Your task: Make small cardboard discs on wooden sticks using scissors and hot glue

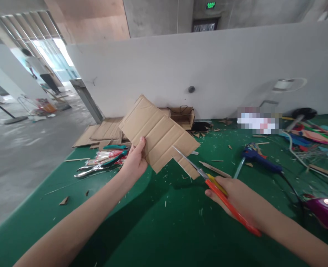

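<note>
My left hand (135,160) grips the lower left edge of a brown cardboard piece (155,129) and holds it tilted above the green table (158,222). My right hand (237,198) holds scissors with orange and yellow handles (222,193). Their blades (187,160) reach up and left into the cardboard's lower right edge, where a narrow strip (188,168) hangs partly cut away.
Pliers and packaged tools (105,163) lie left of my left hand. Flat cardboard sheets (105,131) and a small box (182,116) rest by the white wall. A blue glue gun (259,159), cables, coloured scraps and a purple object (325,215) crowd the right. A person stands far left.
</note>
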Demonstrator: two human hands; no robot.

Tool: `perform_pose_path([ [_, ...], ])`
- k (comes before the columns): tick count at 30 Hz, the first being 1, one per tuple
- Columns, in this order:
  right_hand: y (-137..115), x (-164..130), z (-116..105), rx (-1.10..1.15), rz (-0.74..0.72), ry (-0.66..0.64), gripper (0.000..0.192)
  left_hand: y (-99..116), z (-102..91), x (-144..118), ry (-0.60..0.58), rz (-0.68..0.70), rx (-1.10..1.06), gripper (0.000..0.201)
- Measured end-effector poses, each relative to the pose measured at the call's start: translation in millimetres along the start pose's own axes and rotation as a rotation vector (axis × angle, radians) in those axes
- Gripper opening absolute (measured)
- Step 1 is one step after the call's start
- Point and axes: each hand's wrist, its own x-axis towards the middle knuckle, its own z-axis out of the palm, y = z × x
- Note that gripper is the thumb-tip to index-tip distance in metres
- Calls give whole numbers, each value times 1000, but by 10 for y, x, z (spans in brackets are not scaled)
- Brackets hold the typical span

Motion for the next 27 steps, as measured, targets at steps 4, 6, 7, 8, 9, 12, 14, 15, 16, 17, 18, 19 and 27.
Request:
perform_pose_path([
  [4, -18, -8, -14, -110, -19, 38, 36, -18, -5, -12, -5, -19, -10, 24],
  [6, -64, -15, -29, -175, 3, 31, 39, -22, -1, -22, -7, -17, -12, 24],
  [7, -86, -20, -34, -203, 10, 27, 40, -23, 1, -27, 0, -20, -13, 24],
  [8, -104, -26, -36, -224, 12, 20, 40, -24, 5, -32, 12, -24, -13, 24],
  [9, -116, -32, -33, -237, 12, 15, 40, -24, 8, -36, 21, -29, -13, 25],
  [12, -104, -42, -4, -252, 4, 22, 40, -27, 12, -37, 21, -37, -17, 25],
  [14, -70, -35, 22, -264, 8, 39, 36, -32, 7, -29, 8, -35, -22, 24],
  [15, -53, -26, 33, -270, 7, 45, 32, -36, 2, -23, 4, -36, -22, 24],
  [16, -39, -16, 40, -270, 2, 41, 26, -40, -4, -18, 8, -36, -22, 24],
  [17, -28, -6, 44, -265, -3, 29, 20, -43, -9, -14, 17, -34, -22, 23],
  [18, -21, 3, 45, -255, -6, 12, 15, -45, -13, -12, 27, -33, -21, 23],
  [19, -17, 9, 46, -244, -3, -4, 13, -45, -16, -11, 37, -32, -20, 22],
  [27, -6, -49, 82, 6, 65, -36, 13, -11, 39, -61, 25, -6, -2, 18],
])
